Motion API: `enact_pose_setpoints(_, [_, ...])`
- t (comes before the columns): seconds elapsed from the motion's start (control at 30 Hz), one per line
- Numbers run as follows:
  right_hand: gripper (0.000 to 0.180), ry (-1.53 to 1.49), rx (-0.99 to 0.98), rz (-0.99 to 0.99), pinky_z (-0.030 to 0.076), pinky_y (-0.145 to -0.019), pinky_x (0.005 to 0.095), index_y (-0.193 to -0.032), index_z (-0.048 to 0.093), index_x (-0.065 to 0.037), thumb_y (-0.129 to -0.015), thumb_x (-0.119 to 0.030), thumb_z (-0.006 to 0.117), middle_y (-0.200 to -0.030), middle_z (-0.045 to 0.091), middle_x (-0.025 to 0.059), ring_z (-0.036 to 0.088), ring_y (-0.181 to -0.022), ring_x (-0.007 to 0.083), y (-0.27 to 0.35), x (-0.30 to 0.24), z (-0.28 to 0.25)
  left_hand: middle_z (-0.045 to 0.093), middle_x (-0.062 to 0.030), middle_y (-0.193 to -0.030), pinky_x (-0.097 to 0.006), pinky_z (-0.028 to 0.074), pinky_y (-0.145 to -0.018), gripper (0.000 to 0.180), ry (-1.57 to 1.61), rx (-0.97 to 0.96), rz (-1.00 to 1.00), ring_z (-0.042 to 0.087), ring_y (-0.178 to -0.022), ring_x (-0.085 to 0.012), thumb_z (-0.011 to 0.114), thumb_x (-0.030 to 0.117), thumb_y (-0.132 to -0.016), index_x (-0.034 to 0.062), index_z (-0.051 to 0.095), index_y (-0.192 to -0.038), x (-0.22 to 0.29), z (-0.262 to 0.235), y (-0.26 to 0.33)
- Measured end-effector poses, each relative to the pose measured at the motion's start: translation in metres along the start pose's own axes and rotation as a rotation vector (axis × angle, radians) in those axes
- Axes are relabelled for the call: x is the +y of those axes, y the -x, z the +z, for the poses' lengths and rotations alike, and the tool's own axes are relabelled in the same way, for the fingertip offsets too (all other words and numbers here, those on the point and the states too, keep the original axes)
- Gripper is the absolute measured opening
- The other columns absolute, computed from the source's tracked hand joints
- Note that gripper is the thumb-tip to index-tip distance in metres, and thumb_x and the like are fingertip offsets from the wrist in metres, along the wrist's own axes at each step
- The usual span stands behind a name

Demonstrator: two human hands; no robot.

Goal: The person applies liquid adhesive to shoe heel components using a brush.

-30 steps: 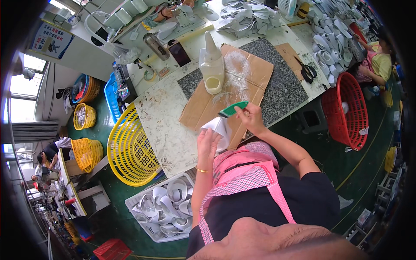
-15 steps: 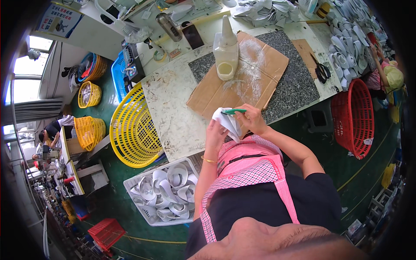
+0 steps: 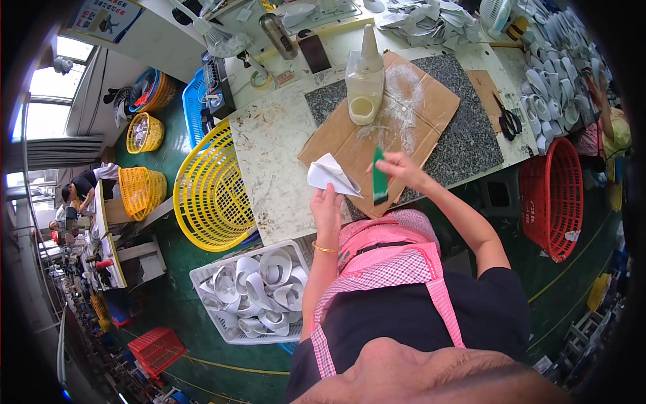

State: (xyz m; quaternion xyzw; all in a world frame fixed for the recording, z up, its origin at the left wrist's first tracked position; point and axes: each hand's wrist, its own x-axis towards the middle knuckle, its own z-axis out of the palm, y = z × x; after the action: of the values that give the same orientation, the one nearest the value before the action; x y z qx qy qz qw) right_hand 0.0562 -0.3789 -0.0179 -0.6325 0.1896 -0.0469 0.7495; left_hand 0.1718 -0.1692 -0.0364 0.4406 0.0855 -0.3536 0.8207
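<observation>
My left hand (image 3: 326, 210) holds a folded white shoe-upper piece (image 3: 332, 176) by its lower edge, over the near left side of a brown cardboard sheet (image 3: 323, 145). In my right hand (image 3: 402, 170) is a flat green tool with a dark end (image 3: 380, 176); its exact kind does not show. The fingers grip its upper part, and the dark end points down toward me. The tool is apart from the white piece. Farther up the cardboard stands a translucent glue container (image 3: 364, 84) with a cone-shaped top and a round opening. White dried smears cover the cardboard beside it.
A grey crate (image 3: 202, 277) of curved white pieces sits low at left, below a yellow basket (image 3: 185, 202). Black scissors (image 3: 509, 122) lie at the table's right, near a red basket (image 3: 562, 202). A flask (image 3: 277, 37) and a phone (image 3: 313, 51) are at the back.
The green tool has come away from the white piece and swung from level to pointing down at me. My left hand has shifted slightly left with the piece, which now lies flatter.
</observation>
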Motion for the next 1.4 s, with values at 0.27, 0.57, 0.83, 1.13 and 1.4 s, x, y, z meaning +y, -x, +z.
enact_pose_setpoints(0.27, [0.035, 0.193, -0.419, 0.049, 0.053, -0.065, 0.0272, -0.123, 0.061, -0.008, -0.096, -0.028, 0.050, -0.111, 0.054, 0.0053, 0.060, -0.083, 0.0123, -0.011, -0.025, 0.022, 0.061, -0.0141, -0.113, -0.036, 0.056, -0.089, 0.029, -0.148, 0.004, 0.005, 0.063, -0.101, -0.0234, 0.052, 0.004, -0.095, -0.0065, 0.049, -0.122, 0.010, 0.009, 0.005])
enact_pose_setpoints(0.57, [0.039, 0.002, -0.363, 0.258, 0.046, -0.060, 0.0218, -0.118, 0.065, -0.011, -0.093, -0.040, 0.055, -0.078, 0.057, -0.0050, 0.054, -0.073, 0.0032, -0.015, -0.026, -0.017, 0.063, -0.0149, -0.108, -0.037, 0.059, -0.081, 0.026, -0.254, -0.011, 0.027, 0.067, -0.093, -0.0233, 0.047, 0.008, -0.098, -0.0035, 0.049, -0.121, 0.046, -0.009, 0.007])
enact_pose_setpoints(0.83, [0.030, 0.597, -0.510, -0.231, 0.048, -0.064, 0.0330, -0.114, 0.064, -0.008, -0.089, -0.021, 0.055, -0.076, 0.059, 0.0070, 0.059, -0.071, 0.0186, -0.007, -0.065, 0.025, 0.063, -0.0153, -0.108, -0.038, 0.060, -0.076, 0.025, -0.207, 0.105, 0.073, 0.068, -0.091, -0.0282, 0.046, 0.011, -0.098, 0.0008, 0.048, -0.120, 0.035, -0.001, 0.009])
enact_pose_setpoints(1.13, [0.020, 0.917, -0.593, -0.362, 0.049, -0.068, 0.0439, -0.097, 0.061, -0.004, -0.083, -0.017, 0.057, -0.087, 0.064, 0.0147, 0.062, -0.082, 0.0344, -0.025, -0.057, 0.032, 0.063, -0.0160, -0.109, -0.038, 0.060, -0.078, 0.026, -0.231, 0.122, -0.018, 0.068, -0.093, -0.0274, 0.047, 0.012, -0.098, -0.0008, 0.048, -0.121, 0.032, -0.003, 0.015])
enact_pose_setpoints(1.4, [0.025, 0.418, -0.341, 0.043, 0.048, -0.050, 0.0320, -0.086, 0.062, -0.001, -0.081, -0.025, 0.067, -0.067, 0.060, 0.0036, 0.060, -0.059, 0.0154, -0.051, -0.025, 0.017, 0.063, -0.0169, -0.110, -0.038, 0.058, -0.082, 0.025, -0.215, 0.029, -0.007, 0.067, -0.096, -0.0256, 0.046, 0.011, -0.099, -0.0017, 0.050, -0.119, 0.024, 0.006, 0.020])
